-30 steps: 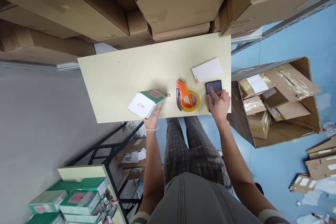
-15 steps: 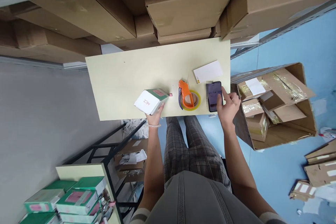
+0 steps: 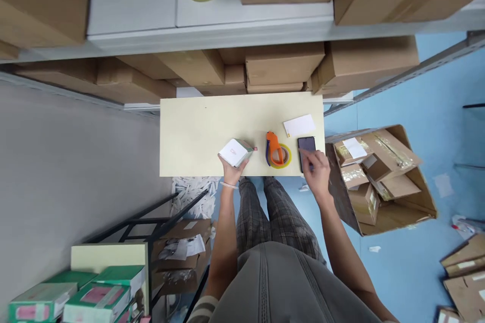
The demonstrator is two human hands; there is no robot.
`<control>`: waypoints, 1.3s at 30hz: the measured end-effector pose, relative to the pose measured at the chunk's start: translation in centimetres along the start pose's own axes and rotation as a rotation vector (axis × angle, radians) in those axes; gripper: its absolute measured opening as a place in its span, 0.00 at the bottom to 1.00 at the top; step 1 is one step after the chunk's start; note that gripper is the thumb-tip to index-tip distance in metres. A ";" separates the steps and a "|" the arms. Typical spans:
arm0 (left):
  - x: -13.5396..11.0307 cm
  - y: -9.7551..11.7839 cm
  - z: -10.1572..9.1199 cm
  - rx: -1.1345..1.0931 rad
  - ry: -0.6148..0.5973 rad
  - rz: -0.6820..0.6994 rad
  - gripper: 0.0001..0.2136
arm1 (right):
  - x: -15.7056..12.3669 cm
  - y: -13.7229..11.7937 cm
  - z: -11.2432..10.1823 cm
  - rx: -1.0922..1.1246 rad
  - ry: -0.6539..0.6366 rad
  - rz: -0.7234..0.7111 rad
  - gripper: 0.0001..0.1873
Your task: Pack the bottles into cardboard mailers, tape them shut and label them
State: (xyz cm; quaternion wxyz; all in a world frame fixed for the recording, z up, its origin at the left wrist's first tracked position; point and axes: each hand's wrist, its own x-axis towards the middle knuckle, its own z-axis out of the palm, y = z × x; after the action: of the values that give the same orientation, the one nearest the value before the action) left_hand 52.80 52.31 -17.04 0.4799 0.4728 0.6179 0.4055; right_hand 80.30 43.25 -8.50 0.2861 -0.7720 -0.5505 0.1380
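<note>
My left hand (image 3: pixel 232 170) grips the near side of a small white and green box (image 3: pixel 235 152) at the front edge of the pale yellow table (image 3: pixel 197 131). My right hand (image 3: pixel 317 171) rests over the near end of a dark phone (image 3: pixel 305 145) lying flat on the table, with a finger stretched onto it. Between the two hands stands an orange tape dispenser (image 3: pixel 277 150) with a yellowish roll. A white card (image 3: pixel 299 125) lies just beyond the phone.
Brown cartons (image 3: pixel 284 65) are stacked under a grey shelf behind the table. An open cardboard box (image 3: pixel 379 176) of smaller packets stands on the blue floor at right. Green and white boxes (image 3: pixel 76 298) sit on a lower stand at left, beside a black frame (image 3: pixel 162 222).
The camera has tilted up and back, so the table looks smaller and the shelf shows. My right hand has moved from the phone's right side back onto its near end. The left hand keeps hold of the box.
</note>
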 end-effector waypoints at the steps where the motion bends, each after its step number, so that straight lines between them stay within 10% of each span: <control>1: -0.2 0.5 -0.2 -0.019 -0.014 0.033 0.39 | 0.0 -1.2 0.2 0.023 -0.038 -0.053 0.19; 7: -0.6 4.3 -1.6 -0.006 -0.060 0.188 0.39 | 0.2 -9.2 2.8 0.111 -0.184 -0.267 0.19; 16: -0.9 5.5 -3.3 0.092 -0.098 0.284 0.31 | 1.3 -17.3 8.0 -0.104 -0.353 -0.195 0.34; 31: -0.9 7.1 -6.6 0.284 -0.325 0.278 0.20 | 2.5 -16.3 8.4 0.389 -0.362 0.438 0.27; 39: -0.4 9.1 -7.2 0.541 -0.331 0.316 0.10 | 2.0 -16.6 8.1 0.082 -0.253 0.521 0.31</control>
State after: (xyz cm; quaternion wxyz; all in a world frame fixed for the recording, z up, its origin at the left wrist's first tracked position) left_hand 47.63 53.59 -6.76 0.3624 0.7318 0.5360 0.2140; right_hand 63.91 51.28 -4.89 0.2010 -0.8519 -0.3588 0.3243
